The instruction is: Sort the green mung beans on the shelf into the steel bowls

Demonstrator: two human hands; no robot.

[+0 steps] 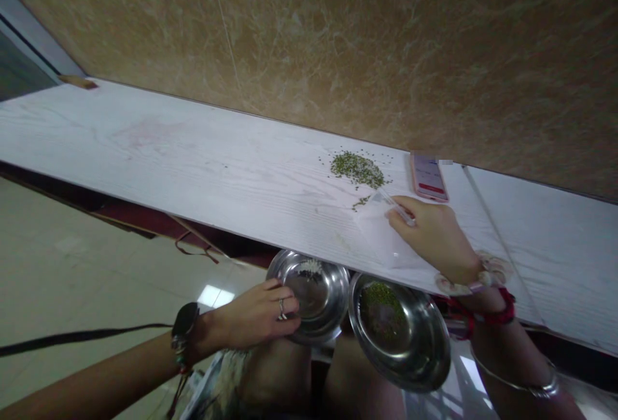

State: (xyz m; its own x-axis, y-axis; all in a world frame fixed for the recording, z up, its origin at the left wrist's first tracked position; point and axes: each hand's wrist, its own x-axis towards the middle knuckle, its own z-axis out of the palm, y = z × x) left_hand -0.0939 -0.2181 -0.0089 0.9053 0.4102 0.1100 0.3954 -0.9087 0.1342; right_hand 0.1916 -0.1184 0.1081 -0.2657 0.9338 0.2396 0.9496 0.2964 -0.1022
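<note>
My left hand (255,314) grips the rim of a small steel bowl (318,278) that has a few white grains in it, held below the table's front edge. Beside it on my lap sits a second steel bowl (425,355) with green beans at its bottom. My right hand (434,233) rests on the white table (193,162), fingers pinched on a small clear plastic piece (386,201) next to a pile of green beans (358,170). A few stray beans lie between the pile and my fingers.
A pink phone (428,176) lies face up just right of the bean pile, against the brown marbled wall (386,53). A small brown object (77,82) sits at the table's far left end. Tiled floor shows below on the left.
</note>
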